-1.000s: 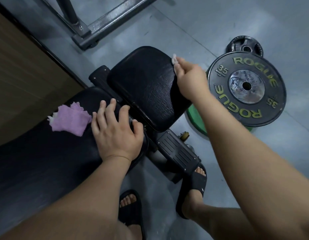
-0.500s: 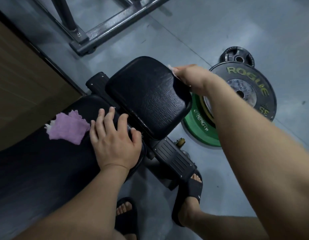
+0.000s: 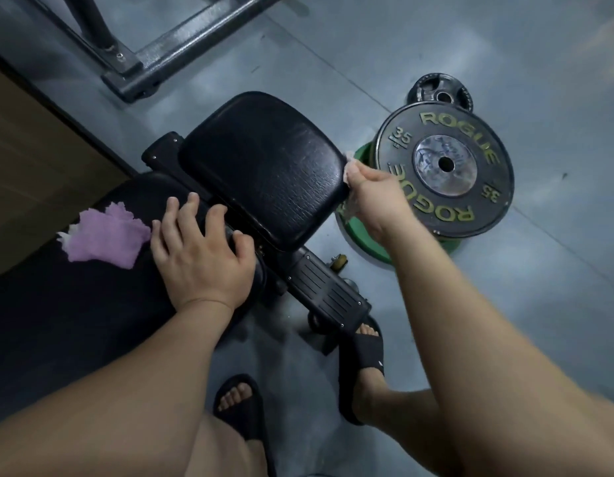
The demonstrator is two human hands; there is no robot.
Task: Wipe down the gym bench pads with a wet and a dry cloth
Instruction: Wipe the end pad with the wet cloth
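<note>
- Your white cloth (image 3: 347,159) is mostly hidden. Only a pale scrap pokes out above your right hand (image 3: 374,197), plus a blurry bit below the fist. Can't tell if it's the wet or the dry one.
- The long pad (image 3: 58,321) runs off the left and bottom edges, and it's too dark there to make out much surface.
- The green plate (image 3: 365,242) is mostly buried under the black plate (image 3: 443,166) and your forearm. The small plate (image 3: 443,94) only half peeks out behind.
- Right hand: fingers and thumb curled, pinching the white cloth against the right edge of the seat pad (image 3: 264,166), mid-frame.
- Left hand (image 3: 199,256): flat, fingers spread and relaxed, holding nothing. It rests on the end of the long pad, thumb draped over the end.
- The purple cloth (image 3: 102,235) lies crumpled and fuzzy on the long pad, centre left, right up against your little finger.
- Seat pad: black with rounded corners, a cracked leathery grain and a faint sheen towards its upper right.
- The black plate has gold ROGUE and 35 lettering and a dull metal hub.
</note>
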